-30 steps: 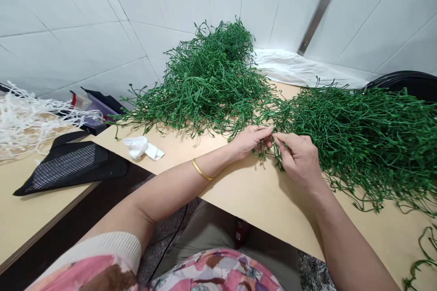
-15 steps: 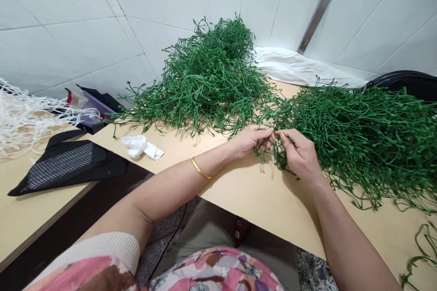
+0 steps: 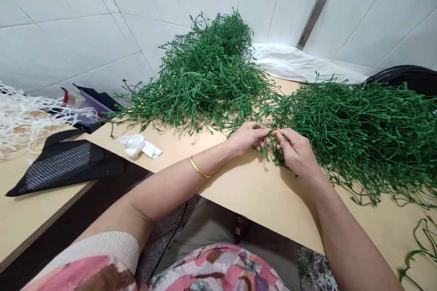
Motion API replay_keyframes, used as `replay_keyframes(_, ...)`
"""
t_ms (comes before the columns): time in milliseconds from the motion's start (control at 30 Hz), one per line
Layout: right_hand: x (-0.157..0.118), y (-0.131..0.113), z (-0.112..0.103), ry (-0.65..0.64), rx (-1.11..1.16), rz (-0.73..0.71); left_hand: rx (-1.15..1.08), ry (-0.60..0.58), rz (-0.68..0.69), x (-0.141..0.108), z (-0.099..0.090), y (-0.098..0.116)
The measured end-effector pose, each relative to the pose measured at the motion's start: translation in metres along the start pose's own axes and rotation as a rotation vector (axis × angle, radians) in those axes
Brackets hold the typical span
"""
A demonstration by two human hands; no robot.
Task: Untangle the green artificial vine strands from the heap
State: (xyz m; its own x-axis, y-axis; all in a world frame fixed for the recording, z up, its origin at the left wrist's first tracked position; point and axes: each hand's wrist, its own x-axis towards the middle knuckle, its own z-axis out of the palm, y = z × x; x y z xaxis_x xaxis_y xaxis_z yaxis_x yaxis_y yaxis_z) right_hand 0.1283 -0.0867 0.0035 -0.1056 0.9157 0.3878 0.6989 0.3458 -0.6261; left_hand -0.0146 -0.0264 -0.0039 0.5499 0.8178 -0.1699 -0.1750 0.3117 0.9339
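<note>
My left hand (image 3: 247, 138) and my right hand (image 3: 295, 152) meet at the front edge of a tangle of thin green artificial plant stems (image 3: 362, 136). Their fingertips almost touch, and each hand pinches strands from it. A second heap of the same stems (image 3: 208, 77) rises behind my left hand, its strands running into the tangle. Both rest on a pale wooden tabletop (image 3: 252, 182). A gold bangle (image 3: 200, 168) circles my left wrist. The pinched strands are thin and partly hidden by my fingers.
A crumpled white tissue (image 3: 136, 145) lies left of my hands. Further left are a black mesh bag (image 3: 64, 166) and white netting (image 3: 27, 122). White tiles rise behind, with a metal bracket (image 3: 317, 9), white cloth (image 3: 300, 63) and a black object (image 3: 406, 77) along the wall.
The whole view has shifted slightly, with the table and stems sitting a little higher in the picture. My hands stay at the same spot, fingers still pinching the strands.
</note>
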Motion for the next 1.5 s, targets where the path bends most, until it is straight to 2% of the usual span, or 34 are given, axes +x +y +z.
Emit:
replay_keyframes(133, -0.001, -0.004, -0.002, -0.012, -0.050, -0.032, -0.042, 0.014, -0.040, 0.003, -0.003, -0.001)
replay_keyframes(267, -0.001, -0.004, -0.004, -0.026, -0.041, -0.018, -0.179, -0.038, -0.119, 0.007, -0.007, -0.002)
replay_keyframes(467, 0.002, 0.004, -0.006, -0.028, 0.117, 0.069, -0.263, -0.120, -0.107, 0.006, -0.008, 0.003)
replay_keyframes(600, 0.003, 0.001, -0.010, -0.107, 0.217, 0.131, -0.136, -0.115, -0.083, 0.002, -0.005, 0.006)
replay_keyframes(733, 0.002, -0.003, -0.013, -0.138, 0.258, 0.217, 0.019, -0.063, 0.026, -0.002, -0.001, 0.002)
replay_keyframes(900, 0.002, -0.002, -0.013, -0.166, 0.269, 0.306, 0.059, -0.067, 0.116, -0.004, 0.001, -0.001)
replay_keyframes(1100, 0.002, -0.004, -0.011, -0.078, 0.213, 0.226, 0.122, -0.182, 0.143, -0.006, 0.002, 0.003)
replay_keyframes(1233, 0.003, -0.004, -0.007, -0.050, 0.256, 0.242, 0.146, -0.147, 0.161, -0.004, 0.002, 0.000)
replay_keyframes(1367, 0.003, 0.000, -0.004, -0.096, 0.365, 0.226, 0.120, -0.112, 0.137, -0.001, 0.001, -0.004)
replay_keyframes(1433, 0.002, 0.001, -0.003, -0.110, 0.346, 0.202, 0.129, -0.105, 0.143, 0.000, 0.000, -0.005)
replay_keyframes(1500, 0.002, 0.000, -0.002, -0.073, 0.261, 0.183, 0.160, -0.090, 0.171, 0.000, 0.000, -0.006)
